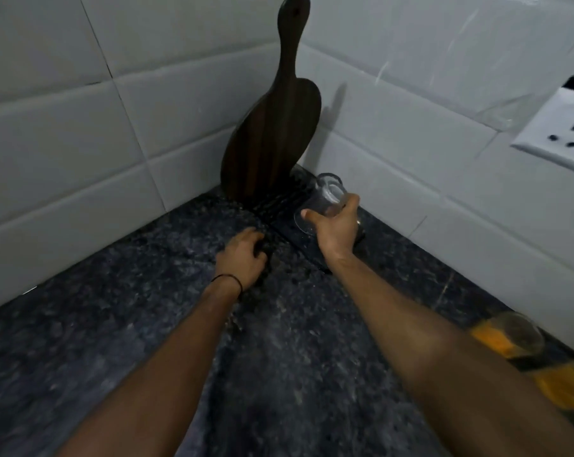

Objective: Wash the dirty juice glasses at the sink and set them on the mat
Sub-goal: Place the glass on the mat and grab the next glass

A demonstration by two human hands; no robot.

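Where the glass (328,196) is: in the head view, in my right hand (336,230), tilted and low over the mat (280,201) in the counter (147,324) corner.
Right hand: thumb on one side and fingers on the other, wrapped round the glass's wall.
Left hand (242,258): fingers curled down at the mat's near-left edge. The blur hides whether they pinch that edge or only rest there, so I cannot tell.
Mat: dark and ridged, lying flat in front of the board (272,133), which leans upright into the tiled corner.
Dirty glass (516,331): at the far right edge of the counter, well apart from the mat, with orange inside.
Socket (559,130): on the right wall, above the counter.
Handling: I judge the glass light, rigid, brittle and probably wet, so slick. I would hold it round the middle of the wall, never by the rim, and lower it gently onto the mat so it does not knock the board.
Stage: one glass is about to be set down; the dirty one is not yet washed.
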